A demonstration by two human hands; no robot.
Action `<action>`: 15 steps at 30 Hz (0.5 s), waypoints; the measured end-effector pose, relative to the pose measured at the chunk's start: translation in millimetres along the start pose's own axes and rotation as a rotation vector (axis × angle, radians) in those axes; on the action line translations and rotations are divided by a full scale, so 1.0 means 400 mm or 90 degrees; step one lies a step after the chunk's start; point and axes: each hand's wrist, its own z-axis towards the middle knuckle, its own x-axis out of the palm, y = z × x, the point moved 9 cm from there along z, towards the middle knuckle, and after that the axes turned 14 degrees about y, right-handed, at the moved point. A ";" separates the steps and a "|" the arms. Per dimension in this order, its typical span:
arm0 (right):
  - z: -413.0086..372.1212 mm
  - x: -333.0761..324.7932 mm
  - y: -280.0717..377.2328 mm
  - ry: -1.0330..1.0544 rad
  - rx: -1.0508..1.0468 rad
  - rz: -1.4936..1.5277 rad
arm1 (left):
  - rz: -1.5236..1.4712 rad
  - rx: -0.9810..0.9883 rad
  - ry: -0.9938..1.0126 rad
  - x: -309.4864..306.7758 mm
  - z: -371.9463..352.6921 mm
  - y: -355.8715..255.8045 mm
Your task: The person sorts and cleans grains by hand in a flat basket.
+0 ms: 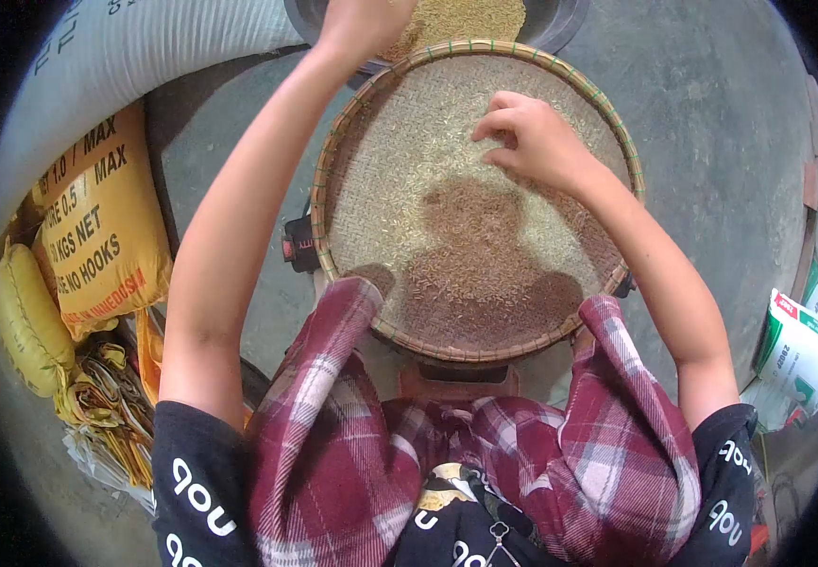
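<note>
A round woven winnowing tray point(322, 189) with a bound rim sits in front of my knees. Pale, husky grain point(466, 274) is spread thinly across it, partly in shadow. Above the tray's upper right is my right hand point(532, 137), fingers loosely curled and a gap showing between thumb and forefinger; no held object is visible. My left hand point(368, 26) reaches to the top edge, beside a dark basin point(568, 21) heaped with golden grain point(473, 19). Its fingers are cut off by the frame, so what it holds is hidden.
A large white sack point(182, 42) lies at upper left. Below it stand an orange printed sack point(107, 227) and a yellow bag point(31, 317), with crumpled wrappers point(111, 406) nearby. White-and-green packets point(801, 350) lie at the right. A reddish support point(456, 381) shows under the tray's near rim.
</note>
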 end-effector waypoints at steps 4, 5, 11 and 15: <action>0.008 0.000 0.005 -0.027 -0.003 -0.073 | 0.106 0.076 0.055 0.030 -0.071 -0.088; 0.011 0.001 0.004 -0.021 0.000 -0.085 | 0.105 0.080 0.057 0.027 -0.085 -0.108; 0.010 0.000 -0.031 0.004 -0.004 0.040 | -0.035 0.056 0.173 0.053 -0.177 -0.172; -0.001 -0.022 -0.034 0.021 0.075 0.086 | -0.080 0.040 0.311 0.121 -0.245 -0.193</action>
